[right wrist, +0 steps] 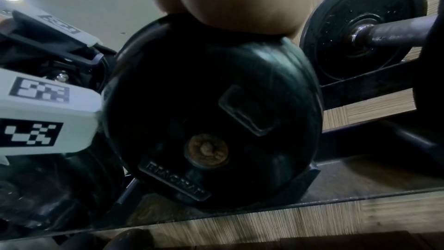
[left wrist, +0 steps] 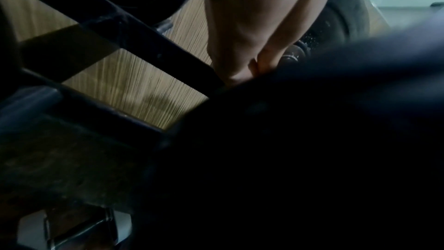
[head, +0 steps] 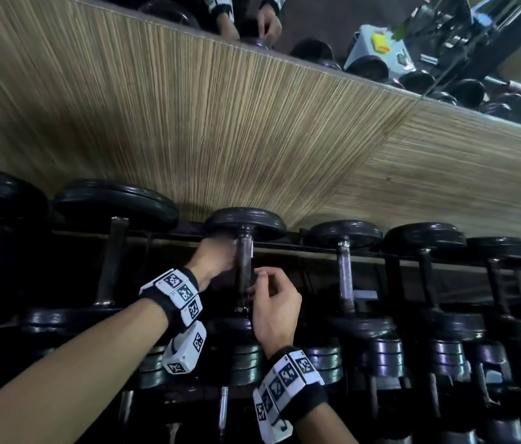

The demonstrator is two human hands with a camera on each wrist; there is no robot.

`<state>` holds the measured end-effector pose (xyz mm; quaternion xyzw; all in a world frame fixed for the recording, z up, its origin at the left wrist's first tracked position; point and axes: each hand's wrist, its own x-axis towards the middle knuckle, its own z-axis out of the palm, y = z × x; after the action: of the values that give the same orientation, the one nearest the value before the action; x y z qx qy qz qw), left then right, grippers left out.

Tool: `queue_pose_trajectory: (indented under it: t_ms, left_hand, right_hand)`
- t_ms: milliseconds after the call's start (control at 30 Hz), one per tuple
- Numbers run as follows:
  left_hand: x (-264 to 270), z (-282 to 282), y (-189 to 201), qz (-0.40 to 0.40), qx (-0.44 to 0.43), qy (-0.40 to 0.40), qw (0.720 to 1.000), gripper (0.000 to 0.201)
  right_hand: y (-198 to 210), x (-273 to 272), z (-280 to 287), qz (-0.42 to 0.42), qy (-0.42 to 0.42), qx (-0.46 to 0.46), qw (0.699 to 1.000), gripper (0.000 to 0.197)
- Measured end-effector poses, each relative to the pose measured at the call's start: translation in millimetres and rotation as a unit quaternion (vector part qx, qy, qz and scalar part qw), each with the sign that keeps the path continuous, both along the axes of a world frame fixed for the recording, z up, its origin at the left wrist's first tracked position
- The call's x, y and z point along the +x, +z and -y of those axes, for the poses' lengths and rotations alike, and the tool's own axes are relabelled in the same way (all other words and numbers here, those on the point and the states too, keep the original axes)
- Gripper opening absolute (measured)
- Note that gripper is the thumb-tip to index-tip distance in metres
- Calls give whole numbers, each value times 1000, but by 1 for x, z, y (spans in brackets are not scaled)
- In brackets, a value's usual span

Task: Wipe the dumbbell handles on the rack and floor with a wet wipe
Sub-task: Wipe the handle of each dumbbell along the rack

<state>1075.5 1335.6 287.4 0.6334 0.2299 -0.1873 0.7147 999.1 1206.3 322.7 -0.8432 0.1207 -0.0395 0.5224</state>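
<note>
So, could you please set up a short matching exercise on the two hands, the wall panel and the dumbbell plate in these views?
1 left hand
2 right hand
3 wall panel
4 dumbbell plate

a black
b striped tan
c at the far end of the handle
d at the handle's near end

Pairs: 1-c, 2-d, 3-b, 4-a.
</note>
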Motion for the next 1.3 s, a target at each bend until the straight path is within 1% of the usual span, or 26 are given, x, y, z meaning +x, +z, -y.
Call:
queue_pose_trajectory:
  t_ms: [100,133,200,233,333,400,433,500,533,600,667,700,733,767,800,833,900,967,1000,1033,1067,1133,1233,1300]
  left_hand:
    - [1,0,-4,28,27,34,999,17]
    - [0,0,-6,46,40,44,997,20]
    - [-5,2,-10,97,84,64,990,23]
    - [-8,3,-10,125,124,69,982,22]
    - [-20,6,-8,211,255,57,942,23]
    - [-29,7,-2,267,319,29,909,26]
    - [-33,6,1,295,334,9,895,26]
    - [-40,2,6,328,340,-23,881,26]
    - [-42,0,5,330,336,-23,882,25]
    - [-43,-5,-3,299,329,17,896,24]
    - [-38,-7,-18,224,326,65,916,21]
    - [-32,-7,-25,177,307,80,932,20]
    - [-24,-7,-29,130,257,95,953,20]
    - [-16,-4,-28,88,187,105,973,22]
    - [-10,0,-25,57,111,104,987,24]
    - [-5,3,-19,42,54,96,993,25]
    - [-1,5,-9,46,21,83,995,24]
    - [-1,2,-7,72,33,94,992,17]
    - [-2,0,-6,98,65,95,988,13]
    - [-5,-1,-7,132,119,88,980,12]
    - [-8,-1,-7,172,183,69,965,14]
    - [-17,0,-3,243,295,30,924,19]
    - [-27,0,10,324,374,-19,869,23]
    - [-32,2,22,357,402,-69,840,24]
  right_hand:
    - [2,-1,-1,-6,1,4,1000,15]
    - [3,-2,-1,-7,1,8,1000,15]
    - [4,-2,-1,-6,-2,8,1000,15]
    - [4,-2,-1,-6,-3,7,1000,15]
    - [3,-2,-1,-8,-6,4,1000,15]
    - [3,-1,-1,-5,-5,2,1000,15]
    - [2,-1,-1,-6,-5,1,1000,15]
    - [2,-2,0,-9,-4,1,1000,15]
    - [2,-2,-1,-9,-4,4,1000,15]
    - [2,-1,-1,-9,-4,6,1000,16]
    - [1,-2,-1,-10,-7,2,1000,16]
    - [0,-2,-1,-10,-6,1,1000,16]
    - [0,-2,-1,-12,-5,-1,1000,16]
    - [0,-2,-1,-14,-5,-2,1000,16]
    - [0,-2,-1,-15,-6,-3,1000,16]
    - [1,-2,-1,-14,-7,-3,1000,16]
    - [2,-2,-1,-13,-9,-5,1000,15]
    - [2,-2,-1,-11,-11,-10,1000,16]
    - [3,-2,-2,-11,-12,-10,1000,16]
    - [3,-2,-2,-13,-13,-10,1000,16]
    - [3,-2,-2,-15,-13,-11,1000,15]
    - [4,-2,-2,-14,-14,-14,1000,15]
    - [3,-2,-2,-11,-17,-21,1000,15]
    - [3,-2,-3,-14,-14,-22,1000,15]
